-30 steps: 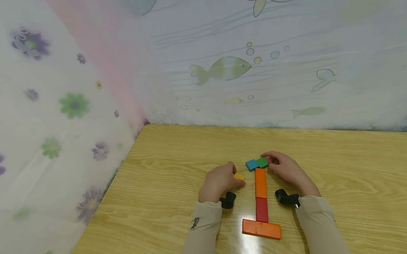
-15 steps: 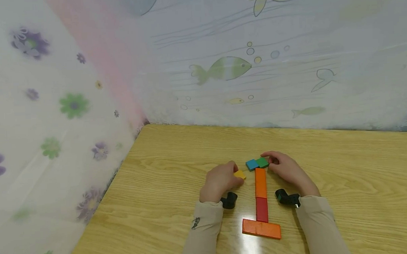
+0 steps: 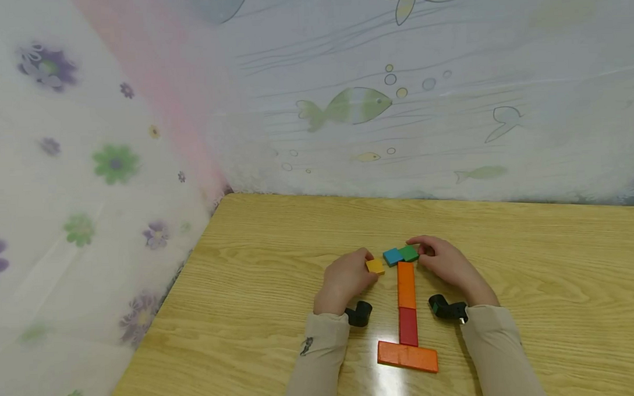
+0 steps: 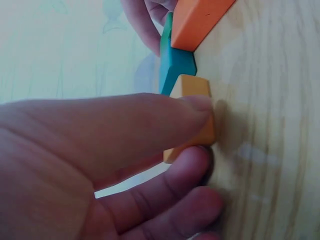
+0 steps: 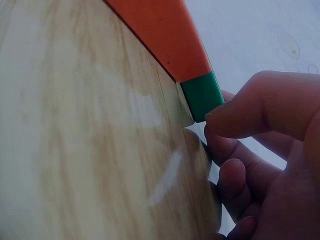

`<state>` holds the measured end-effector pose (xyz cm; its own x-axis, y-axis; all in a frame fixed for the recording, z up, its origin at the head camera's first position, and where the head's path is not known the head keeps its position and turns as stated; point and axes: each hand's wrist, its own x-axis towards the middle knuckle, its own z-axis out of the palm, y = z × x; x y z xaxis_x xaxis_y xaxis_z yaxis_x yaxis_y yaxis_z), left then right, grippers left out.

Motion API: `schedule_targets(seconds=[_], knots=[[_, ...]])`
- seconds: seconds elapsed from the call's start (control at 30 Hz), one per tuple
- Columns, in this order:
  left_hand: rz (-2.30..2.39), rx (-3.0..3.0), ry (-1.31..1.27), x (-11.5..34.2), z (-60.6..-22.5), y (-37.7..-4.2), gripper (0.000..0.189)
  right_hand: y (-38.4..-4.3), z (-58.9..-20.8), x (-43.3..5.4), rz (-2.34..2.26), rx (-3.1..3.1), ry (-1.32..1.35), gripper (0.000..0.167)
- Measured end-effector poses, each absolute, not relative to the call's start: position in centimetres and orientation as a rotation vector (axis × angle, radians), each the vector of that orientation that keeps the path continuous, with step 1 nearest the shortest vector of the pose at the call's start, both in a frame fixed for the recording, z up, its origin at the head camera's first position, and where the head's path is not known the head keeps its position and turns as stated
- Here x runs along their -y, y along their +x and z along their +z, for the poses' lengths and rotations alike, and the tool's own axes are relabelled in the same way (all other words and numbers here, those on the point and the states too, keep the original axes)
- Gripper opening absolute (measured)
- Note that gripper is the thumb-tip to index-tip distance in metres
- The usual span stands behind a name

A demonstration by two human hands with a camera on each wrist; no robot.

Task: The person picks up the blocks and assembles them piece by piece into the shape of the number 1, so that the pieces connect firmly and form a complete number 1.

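My left hand (image 3: 346,280) pinches a small yellow block (image 3: 375,267) between thumb and fingers, low over the table and left of the row's far end. In the left wrist view, the thumb crosses the yellow block (image 4: 194,86), which is close to a blue block (image 4: 180,66). My right hand (image 3: 449,268) holds a green block (image 3: 409,253) at its right end, with thumb and index finger on its edges. Green and blue lie side by side at the far end of a long orange block (image 3: 406,285). The right wrist view shows the thumb against the green block (image 5: 202,97).
A red block (image 3: 408,327) continues the line toward me from the long orange one. Another orange block (image 3: 407,357) lies crosswise at its near end. The wooden table (image 3: 256,258) meets a fish-patterned wall covering (image 3: 430,141) behind and a flowered one (image 3: 89,276) at left.
My left hand has brought the yellow block slightly to the right and away from me, nearer the blue block. My right hand and the other blocks have stayed put.
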<state>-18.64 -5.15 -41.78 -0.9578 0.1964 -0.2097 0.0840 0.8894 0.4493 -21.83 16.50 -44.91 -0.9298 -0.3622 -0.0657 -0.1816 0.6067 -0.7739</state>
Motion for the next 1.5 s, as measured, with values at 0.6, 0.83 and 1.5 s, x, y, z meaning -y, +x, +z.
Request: schedule_targets(seconds=[0.6, 0.83, 1.5], knots=[[0.749, -2.841, 0.225, 4.9, -43.1, -19.2, 0.034, -21.9, -45.1, -16.5, -1.232, -2.618, -0.439, 0.034], [0.725, -2.864, 0.236, 4.8, -43.1, -19.3, 0.033, -21.8, -44.9, -16.5, -1.228, -2.623, -0.437, 0.034], [0.718, -2.871, 0.224, 4.6, -43.0, -19.2, 0.032, -21.7, -44.6, -16.4, -1.231, -2.624, -0.438, 0.032]])
